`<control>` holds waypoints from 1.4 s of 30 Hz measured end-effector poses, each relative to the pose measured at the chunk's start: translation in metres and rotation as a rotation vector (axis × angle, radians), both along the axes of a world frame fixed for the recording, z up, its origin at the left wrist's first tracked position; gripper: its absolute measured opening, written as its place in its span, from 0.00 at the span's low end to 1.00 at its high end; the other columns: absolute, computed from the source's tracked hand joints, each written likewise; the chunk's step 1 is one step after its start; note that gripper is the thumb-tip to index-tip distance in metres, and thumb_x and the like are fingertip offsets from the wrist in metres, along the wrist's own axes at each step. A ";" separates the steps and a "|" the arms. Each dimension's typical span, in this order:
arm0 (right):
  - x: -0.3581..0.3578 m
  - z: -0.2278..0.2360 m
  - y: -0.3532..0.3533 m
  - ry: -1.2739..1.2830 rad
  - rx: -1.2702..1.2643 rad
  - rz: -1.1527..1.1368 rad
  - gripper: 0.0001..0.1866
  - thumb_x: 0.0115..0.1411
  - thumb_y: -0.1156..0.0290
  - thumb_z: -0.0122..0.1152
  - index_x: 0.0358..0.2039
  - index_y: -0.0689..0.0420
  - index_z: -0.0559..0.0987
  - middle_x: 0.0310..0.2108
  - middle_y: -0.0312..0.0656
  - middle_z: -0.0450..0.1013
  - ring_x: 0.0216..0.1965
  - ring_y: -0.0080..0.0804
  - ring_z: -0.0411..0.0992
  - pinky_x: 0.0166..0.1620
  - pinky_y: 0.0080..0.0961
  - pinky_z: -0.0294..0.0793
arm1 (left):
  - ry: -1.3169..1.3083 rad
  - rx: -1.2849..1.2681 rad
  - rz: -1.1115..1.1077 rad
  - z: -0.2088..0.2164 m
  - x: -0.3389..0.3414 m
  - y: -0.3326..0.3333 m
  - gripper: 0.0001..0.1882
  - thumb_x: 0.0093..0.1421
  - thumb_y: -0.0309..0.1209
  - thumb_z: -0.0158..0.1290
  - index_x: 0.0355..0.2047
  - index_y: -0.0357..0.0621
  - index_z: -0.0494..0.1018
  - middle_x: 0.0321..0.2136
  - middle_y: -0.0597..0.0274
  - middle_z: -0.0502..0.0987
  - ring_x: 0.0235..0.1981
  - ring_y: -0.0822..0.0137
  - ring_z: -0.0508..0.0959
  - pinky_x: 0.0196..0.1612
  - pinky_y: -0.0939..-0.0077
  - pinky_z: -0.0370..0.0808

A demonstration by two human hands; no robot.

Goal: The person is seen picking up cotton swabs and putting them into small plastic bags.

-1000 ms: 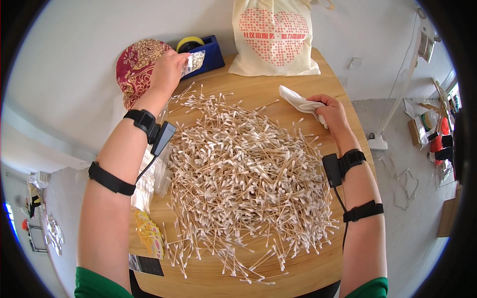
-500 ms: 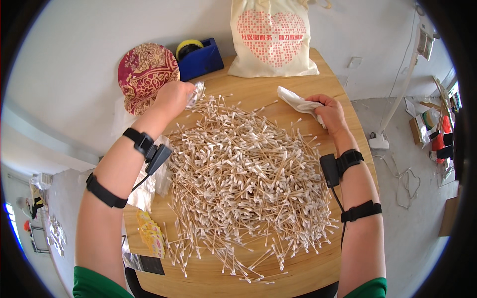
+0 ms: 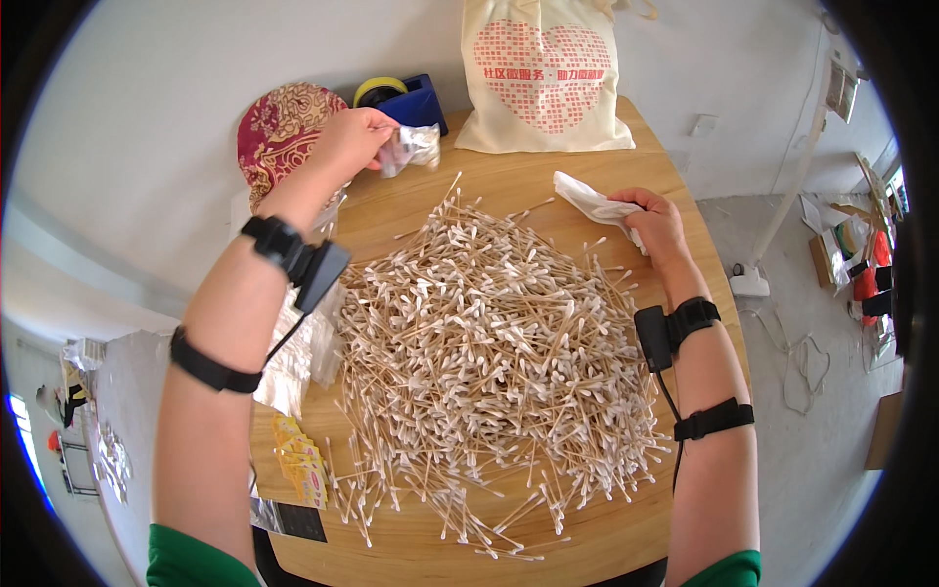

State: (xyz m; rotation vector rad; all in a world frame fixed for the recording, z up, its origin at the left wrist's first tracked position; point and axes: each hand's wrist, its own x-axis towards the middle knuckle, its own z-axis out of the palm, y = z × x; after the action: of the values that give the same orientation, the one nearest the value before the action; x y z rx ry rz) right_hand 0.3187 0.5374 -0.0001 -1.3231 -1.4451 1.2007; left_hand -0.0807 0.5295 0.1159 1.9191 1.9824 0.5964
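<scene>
A large heap of cotton swabs [image 3: 499,342] with wooden sticks covers the middle of the wooden table [image 3: 626,533]. Beyond its far left edge, my left hand [image 3: 352,142] pinches a small crumpled clear plastic bag [image 3: 411,149], raised over the tabletop in front of the tape dispenser. At the far right of the heap, my right hand [image 3: 657,223] is closed on a folded white tissue [image 3: 592,201], which sticks out to the left of my fingers. Whether the plastic bag holds anything is too blurred to tell.
A blue tape dispenser [image 3: 421,103] and a red-and-cream patterned cloth cap [image 3: 279,127] lie at the back left. Behind the heap stands a cream drawstring bag [image 3: 543,132]. Clear plastic bags [image 3: 289,357] and yellow packets [image 3: 300,462] line the left edge.
My left hand has moved away from me and to the right, lifting the plastic bag off the heap's far left edge. My right hand still holds the tissue, nearly unmoved.
</scene>
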 end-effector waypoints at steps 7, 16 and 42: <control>0.000 0.000 0.005 0.052 0.030 0.025 0.19 0.46 0.84 0.48 0.37 0.60 0.82 0.32 0.33 0.77 0.33 0.18 0.70 0.39 0.14 0.68 | 0.132 0.456 0.090 -0.058 -0.042 0.036 0.15 0.59 0.37 0.55 0.38 0.35 0.75 0.32 0.47 0.80 0.34 0.52 0.80 0.37 0.59 0.76; 0.003 -0.002 0.001 -0.062 0.057 -0.038 0.17 0.48 0.83 0.50 0.36 0.60 0.82 0.31 0.34 0.77 0.33 0.19 0.71 0.40 0.15 0.69 | 0.821 -0.395 0.065 -0.032 -0.062 -0.054 0.18 0.56 0.44 0.55 0.35 0.40 0.80 0.34 0.49 0.80 0.37 0.50 0.80 0.42 0.59 0.75; 0.001 -0.003 0.000 -0.030 0.070 -0.022 0.17 0.47 0.83 0.49 0.36 0.61 0.82 0.31 0.34 0.77 0.33 0.18 0.71 0.39 0.14 0.69 | 0.882 -0.314 0.230 -0.074 -0.032 -0.013 0.10 0.56 0.25 0.50 0.35 0.41 0.80 0.41 0.50 0.79 0.43 0.50 0.80 0.42 0.60 0.78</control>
State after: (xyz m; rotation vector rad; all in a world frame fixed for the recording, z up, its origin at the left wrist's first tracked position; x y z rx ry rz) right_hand 0.3202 0.5375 -0.0026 -1.3113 -1.4763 1.1103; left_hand -0.1127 0.5169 0.0414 1.9233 2.5995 -0.6173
